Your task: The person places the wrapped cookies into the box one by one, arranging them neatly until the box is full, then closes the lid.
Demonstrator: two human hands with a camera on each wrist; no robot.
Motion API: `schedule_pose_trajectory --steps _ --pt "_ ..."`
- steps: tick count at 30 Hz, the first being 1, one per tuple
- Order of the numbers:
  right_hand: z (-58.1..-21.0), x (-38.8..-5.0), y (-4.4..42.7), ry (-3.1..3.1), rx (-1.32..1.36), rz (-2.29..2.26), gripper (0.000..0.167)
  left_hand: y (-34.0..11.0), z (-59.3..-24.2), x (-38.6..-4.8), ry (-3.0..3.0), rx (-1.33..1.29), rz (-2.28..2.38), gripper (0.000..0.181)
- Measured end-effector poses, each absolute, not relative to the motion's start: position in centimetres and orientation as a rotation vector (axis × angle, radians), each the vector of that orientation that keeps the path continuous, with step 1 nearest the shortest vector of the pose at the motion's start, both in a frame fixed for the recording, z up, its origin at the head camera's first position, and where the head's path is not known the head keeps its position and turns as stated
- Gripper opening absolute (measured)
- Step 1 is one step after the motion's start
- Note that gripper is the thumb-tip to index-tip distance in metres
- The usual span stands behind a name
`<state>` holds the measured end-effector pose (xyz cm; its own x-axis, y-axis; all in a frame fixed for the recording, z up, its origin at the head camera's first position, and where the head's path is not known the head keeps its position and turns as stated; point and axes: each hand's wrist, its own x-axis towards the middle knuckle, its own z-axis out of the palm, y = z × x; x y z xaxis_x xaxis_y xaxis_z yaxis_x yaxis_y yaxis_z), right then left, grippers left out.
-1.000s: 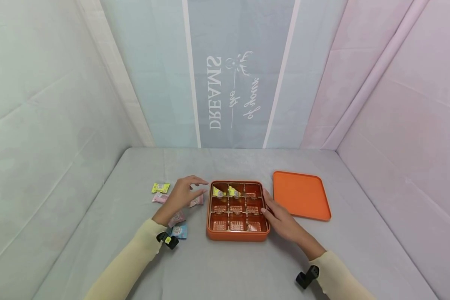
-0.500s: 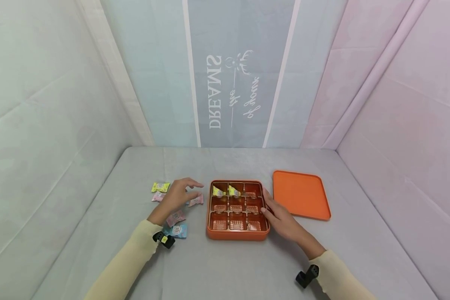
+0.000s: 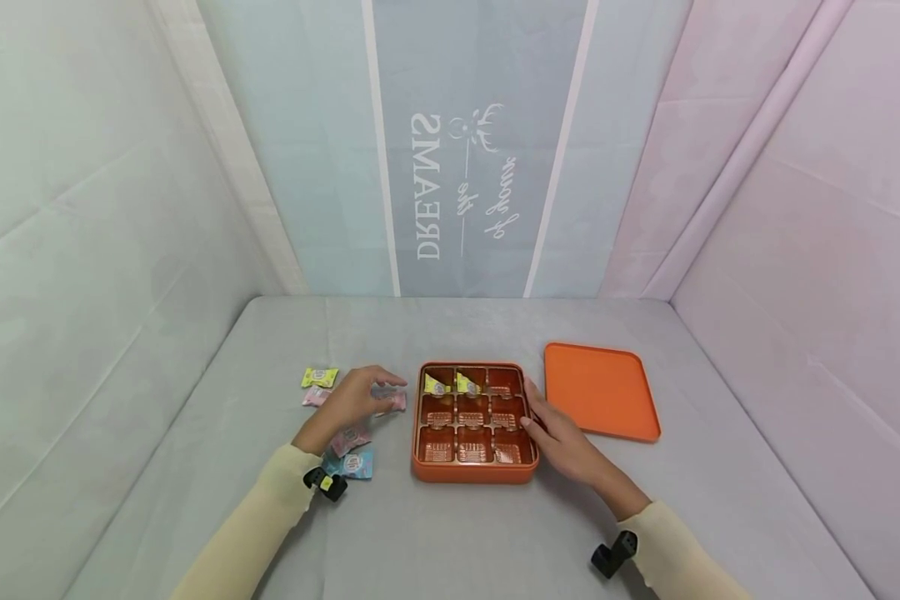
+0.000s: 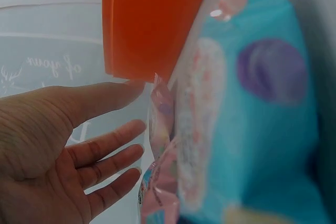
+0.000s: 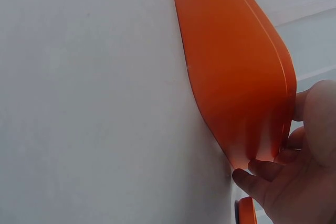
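On the grey tabletop (image 3: 435,542), the leftmost yellow candy (image 3: 319,377) lay with its long axis running left to right. Just nearer, a pink candy (image 3: 316,396) was partly covered by the left hand. Below the wrist, a second pink candy (image 3: 352,437) slanted, its right end farther away, and close by a blue candy (image 3: 357,464) lay roughly crosswise.

The left hand (image 3: 351,400) reached rightward, thumb and fingers well parted, gripping nothing; its tips were by a third pink candy (image 3: 399,402), though contact could not be told.

Farther right stood the orange box (image 3: 476,475), nearly square, its front edge running left to right. In its far row, the left yellow piece (image 3: 437,385) and the middle yellow piece (image 3: 468,384) leaned in their compartments. The right hand (image 3: 566,443) rested against the box's right wall, fingers extended along it, thumb at the rim. Rightmost, the orange lid (image 3: 602,392) lay flat, turned slightly askew.
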<state>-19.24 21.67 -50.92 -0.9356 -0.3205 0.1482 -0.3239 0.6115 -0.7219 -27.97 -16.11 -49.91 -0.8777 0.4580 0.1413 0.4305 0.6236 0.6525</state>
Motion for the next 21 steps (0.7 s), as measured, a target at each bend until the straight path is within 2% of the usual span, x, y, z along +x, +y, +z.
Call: schedule_pose_trajectory --steps 12,21 --pt "-50.92 -19.32 21.74 -2.828 0.552 1.256 0.066 -16.21 -49.86 -27.87 2.809 0.738 1.001 0.046" --pt "-50.90 -19.24 21.75 -2.833 0.555 1.258 0.066 -16.43 -50.57 -27.91 2.850 0.779 0.972 0.043"
